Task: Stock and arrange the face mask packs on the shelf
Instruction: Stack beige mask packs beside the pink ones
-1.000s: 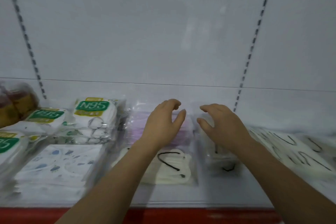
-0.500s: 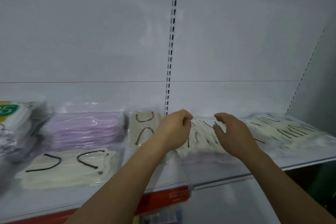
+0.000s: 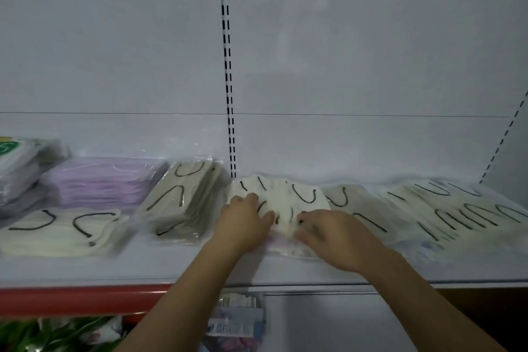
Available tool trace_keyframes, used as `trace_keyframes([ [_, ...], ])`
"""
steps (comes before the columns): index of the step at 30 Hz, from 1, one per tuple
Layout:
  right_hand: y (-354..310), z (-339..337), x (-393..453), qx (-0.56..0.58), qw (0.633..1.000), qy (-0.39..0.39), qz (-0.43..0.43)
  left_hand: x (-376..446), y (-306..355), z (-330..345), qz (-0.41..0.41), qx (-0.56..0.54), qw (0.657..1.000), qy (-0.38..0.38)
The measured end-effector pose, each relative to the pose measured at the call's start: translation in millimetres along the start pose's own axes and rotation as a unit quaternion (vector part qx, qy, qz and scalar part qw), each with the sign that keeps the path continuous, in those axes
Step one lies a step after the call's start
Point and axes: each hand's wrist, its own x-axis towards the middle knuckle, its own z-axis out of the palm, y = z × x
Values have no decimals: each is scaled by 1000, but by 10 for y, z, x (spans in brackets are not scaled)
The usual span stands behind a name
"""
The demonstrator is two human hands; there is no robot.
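Note:
A clear pack of cream masks with black ear loops (image 3: 281, 203) lies in the middle of the white shelf (image 3: 114, 268). My left hand (image 3: 243, 223) presses on its left side and my right hand (image 3: 331, 237) grips its near right edge. A beige mask pack (image 3: 183, 203) leans just to the left. Further left lie a purple mask pack (image 3: 100, 180) and a cream pack (image 3: 60, 231) in front of it. More cream packs (image 3: 457, 208) spread out to the right.
Green-labelled packs (image 3: 17, 163) are stacked at the far left. The shelf's front strip is red (image 3: 80, 298) on the left. A slotted upright (image 3: 227, 66) runs up the white back panel. Below the shelf hang packaged goods (image 3: 237, 323).
The view has shifted right along the shelf. Both hands moved from the purple pack area to the cream pack in the middle and have come down onto it.

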Motion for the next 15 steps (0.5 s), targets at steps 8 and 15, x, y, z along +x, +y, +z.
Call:
trace_keyframes([
  [8, 154, -34, 176, 154, 970, 185, 41, -71, -58, -141, -73, -186, 975, 97],
  [15, -126, 103, 145, 116, 993, -15, 19, 10, 29, -223, -63, -363, 920, 136],
])
